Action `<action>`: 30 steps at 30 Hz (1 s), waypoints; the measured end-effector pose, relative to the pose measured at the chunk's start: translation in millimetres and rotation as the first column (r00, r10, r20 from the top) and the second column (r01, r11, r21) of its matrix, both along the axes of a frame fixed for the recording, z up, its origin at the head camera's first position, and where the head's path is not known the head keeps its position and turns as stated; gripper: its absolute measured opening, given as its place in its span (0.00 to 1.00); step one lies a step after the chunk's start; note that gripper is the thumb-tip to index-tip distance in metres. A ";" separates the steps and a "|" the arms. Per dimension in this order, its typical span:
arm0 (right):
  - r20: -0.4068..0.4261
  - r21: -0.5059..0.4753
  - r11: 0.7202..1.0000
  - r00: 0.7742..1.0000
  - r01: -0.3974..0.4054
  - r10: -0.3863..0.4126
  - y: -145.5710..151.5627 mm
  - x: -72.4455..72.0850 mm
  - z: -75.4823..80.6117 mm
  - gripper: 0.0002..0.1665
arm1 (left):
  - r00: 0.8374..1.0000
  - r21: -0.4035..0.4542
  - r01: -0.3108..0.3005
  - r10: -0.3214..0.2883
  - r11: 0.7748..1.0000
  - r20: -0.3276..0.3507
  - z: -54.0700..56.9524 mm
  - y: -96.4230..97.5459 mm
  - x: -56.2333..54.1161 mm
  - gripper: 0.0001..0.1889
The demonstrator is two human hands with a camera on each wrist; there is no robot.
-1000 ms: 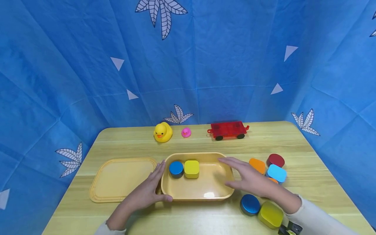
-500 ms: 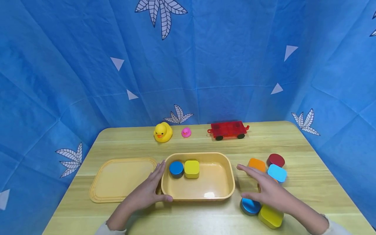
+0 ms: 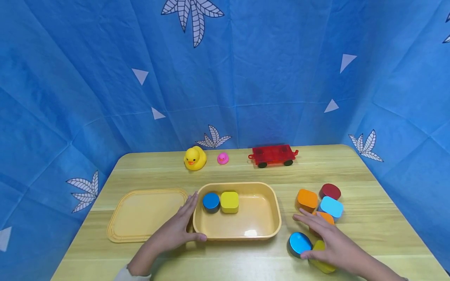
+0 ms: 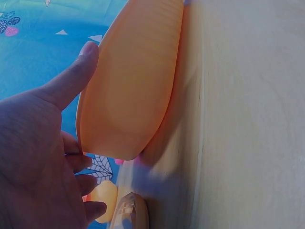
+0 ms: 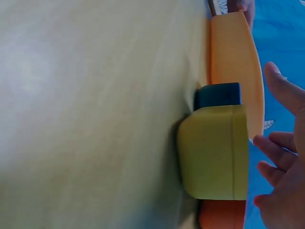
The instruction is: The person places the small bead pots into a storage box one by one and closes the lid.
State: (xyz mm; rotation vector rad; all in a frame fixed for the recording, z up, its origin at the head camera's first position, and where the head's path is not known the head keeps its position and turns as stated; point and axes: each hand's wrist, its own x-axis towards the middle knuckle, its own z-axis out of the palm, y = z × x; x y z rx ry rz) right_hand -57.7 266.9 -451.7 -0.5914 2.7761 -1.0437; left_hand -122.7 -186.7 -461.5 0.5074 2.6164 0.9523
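An orange-yellow tray point(image 3: 260, 232) with raised walls sits at mid-table, holding a blue round block point(image 3: 211, 202) and a yellow square block point(image 3: 229, 201). My left hand point(image 3: 174, 232) rests at its left end, fingers extended along the side and thumb by the near left corner; the left wrist view has the thumb at the rim. To the right, my right hand point(image 3: 332, 244) hovers with spread fingers above a second blue round block point(image 3: 299, 244) and a second yellow block point(image 3: 321, 267), which it partly covers. In the right wrist view nothing lies between thumb and fingers.
Orange blocks point(image 3: 307, 200), a light-blue block point(image 3: 331, 207) and a dark red round block point(image 3: 330, 191) cluster at the right. Left lies a flat lid point(image 3: 147, 214). Along the back stand a yellow duck point(image 3: 195, 158), a pink duck point(image 3: 223, 158) and a red wagon point(image 3: 272, 155).
My right hand has moved from over the tray's right end, rightward and toward me, to above the near blocks. My left hand and the tray have stayed in place.
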 end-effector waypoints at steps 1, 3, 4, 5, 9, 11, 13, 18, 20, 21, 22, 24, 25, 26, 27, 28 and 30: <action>-0.003 0.014 1.000 1.000 -0.005 0.005 0.7 0.9 -1.4 0.52 | 1.000 0.001 0.000 0.000 1.000 0.001 0.1 0.0 0.1 0.66; -0.003 0.030 0.999 1.000 -0.018 0.018 2.0 2.4 -4.4 0.52 | 1.000 0.003 0.001 -0.001 1.000 0.003 0.0 -0.1 0.2 0.65; -0.003 0.034 0.999 1.000 -0.023 0.024 2.3 3.2 -5.8 0.52 | 1.000 0.003 0.001 -0.001 1.000 0.004 -0.2 -0.1 0.2 0.65; -0.004 0.040 0.999 1.000 -0.023 0.024 2.2 4.1 -7.8 0.51 | 1.000 0.004 0.001 -0.001 1.000 0.005 -0.4 -0.2 0.1 0.65; -0.053 0.051 0.998 0.998 -0.028 0.031 1.5 6.7 -14.5 0.48 | 1.000 0.006 0.002 -0.002 1.000 0.004 -0.9 -0.4 0.0 0.65; -0.094 0.058 0.998 0.995 -0.034 0.040 0.7 7.5 -17.4 0.46 | 1.000 0.008 0.001 -0.002 1.000 0.005 -0.8 -0.4 0.2 0.65; -0.107 0.064 0.997 0.993 -0.040 0.047 0.2 7.8 -19.1 0.45 | 1.000 0.008 0.001 -0.001 1.000 0.004 -0.8 -0.4 0.3 0.65; -0.088 0.074 0.997 0.995 -0.038 0.044 -0.1 8.0 -19.4 0.42 | 1.000 0.001 0.000 0.000 1.000 0.001 -1.0 0.3 0.3 0.65; -0.079 0.088 0.996 0.996 -0.031 0.038 -0.2 7.6 -18.9 0.41 | 1.000 0.003 0.002 -0.002 1.000 0.001 -0.7 0.5 0.5 0.65; -0.072 0.103 0.994 0.997 -0.027 0.035 -0.4 7.3 -18.3 0.41 | 1.000 0.003 0.003 -0.003 1.000 0.000 -0.4 0.7 0.5 0.65; -0.068 0.118 0.993 0.997 -0.025 0.033 -0.5 6.9 -17.7 0.41 | 1.000 0.003 0.003 -0.003 1.000 -0.001 -0.2 0.8 0.4 0.65; -0.055 0.136 0.990 0.998 -0.023 0.031 -0.7 5.9 -16.4 0.40 | 1.000 0.001 0.006 -0.006 1.000 -0.002 0.2 0.5 0.4 0.65; -0.055 0.144 0.989 0.998 -0.024 0.032 -0.9 5.6 -15.8 0.40 | 1.000 -0.001 0.006 -0.006 1.000 -0.003 0.1 0.3 0.2 0.65; -0.054 0.147 0.989 0.998 -0.025 0.033 -0.9 5.3 -15.5 0.40 | 1.000 -0.003 0.006 -0.006 1.000 -0.002 0.0 0.3 0.1 0.65; -0.052 0.139 0.990 0.998 -0.027 0.035 -0.8 5.1 -15.6 0.40 | 1.000 -0.005 0.005 -0.005 1.000 -0.001 -0.1 0.2 0.1 0.65; -0.056 0.130 0.991 0.998 -0.031 0.039 -0.6 5.1 -16.1 0.40 | 1.000 -0.006 0.005 -0.005 1.000 -0.001 -0.2 -0.1 0.1 0.65; -0.068 0.115 0.993 0.997 -0.038 0.046 -0.7 5.2 -16.9 0.39 | 1.000 -0.003 0.005 -0.005 1.000 0.000 -0.2 -0.1 0.4 0.65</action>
